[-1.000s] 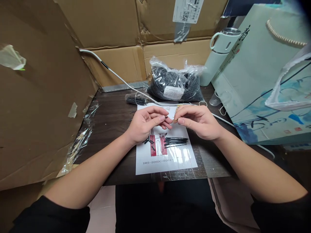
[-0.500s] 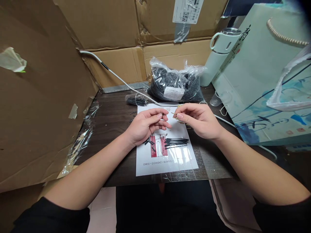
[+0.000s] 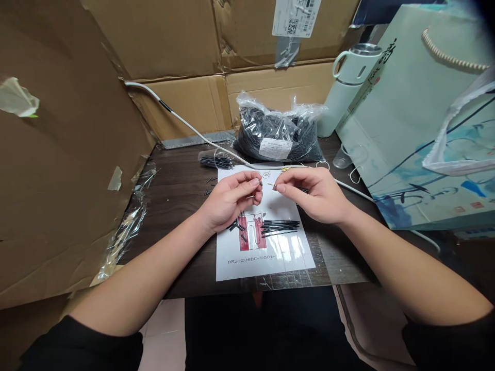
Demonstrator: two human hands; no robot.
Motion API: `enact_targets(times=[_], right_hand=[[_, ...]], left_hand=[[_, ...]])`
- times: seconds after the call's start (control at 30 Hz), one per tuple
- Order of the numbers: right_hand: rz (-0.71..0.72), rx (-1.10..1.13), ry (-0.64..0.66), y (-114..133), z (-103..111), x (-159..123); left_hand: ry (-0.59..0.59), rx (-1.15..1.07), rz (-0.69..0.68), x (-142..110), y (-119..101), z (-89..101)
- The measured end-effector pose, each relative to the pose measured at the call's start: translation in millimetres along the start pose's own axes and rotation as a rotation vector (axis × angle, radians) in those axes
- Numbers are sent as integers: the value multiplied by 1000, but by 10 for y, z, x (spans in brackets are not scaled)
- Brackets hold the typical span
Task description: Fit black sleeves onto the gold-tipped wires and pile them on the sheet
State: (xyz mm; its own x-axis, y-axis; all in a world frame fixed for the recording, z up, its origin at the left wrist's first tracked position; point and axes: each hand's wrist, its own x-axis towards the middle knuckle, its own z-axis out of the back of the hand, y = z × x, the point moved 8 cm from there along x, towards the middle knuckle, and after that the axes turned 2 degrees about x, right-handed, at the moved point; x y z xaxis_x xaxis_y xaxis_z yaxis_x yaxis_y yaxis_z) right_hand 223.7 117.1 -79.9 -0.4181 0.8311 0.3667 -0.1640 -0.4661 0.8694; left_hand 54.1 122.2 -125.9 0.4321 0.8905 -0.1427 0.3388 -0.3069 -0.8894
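Note:
Above the white printed sheet (image 3: 228,270), my left hand (image 3: 234,201) pinches a short black tube (image 3: 261,183) whose end just shows past the thumb and forefinger. Facing it across a small gap, my right hand (image 3: 315,195) holds a thin brass-coloured pin (image 3: 270,184) by thumb and forefinger, its tip pointing left. Below the hands, a row of thin black rods (image 3: 280,226) lies on the sheet. Several short black tubes (image 3: 240,226) are scattered to their left. More brass-coloured pins (image 3: 285,169) show behind my right hand, partly hidden by it.
A clear bag of black pieces (image 3: 278,134) stands at the back, beside a small clear bag of black rods (image 3: 216,162). A white cable (image 3: 185,123) crosses the dark table (image 3: 174,206). A pale bottle (image 3: 346,95) and large paper bag (image 3: 417,134) stand right; cardboard walls (image 3: 58,170) enclose the left.
The fingers of my left hand have closed in from a looser spread around the small tube. The brass pin in my right hand has shifted slightly left and down.

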Motion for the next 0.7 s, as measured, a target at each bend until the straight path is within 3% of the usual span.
enact_targets(times=[0.7], right_hand=[[30, -92, 22, 70, -33, 0]], left_hand=[[13, 60, -31, 1, -8, -27]])
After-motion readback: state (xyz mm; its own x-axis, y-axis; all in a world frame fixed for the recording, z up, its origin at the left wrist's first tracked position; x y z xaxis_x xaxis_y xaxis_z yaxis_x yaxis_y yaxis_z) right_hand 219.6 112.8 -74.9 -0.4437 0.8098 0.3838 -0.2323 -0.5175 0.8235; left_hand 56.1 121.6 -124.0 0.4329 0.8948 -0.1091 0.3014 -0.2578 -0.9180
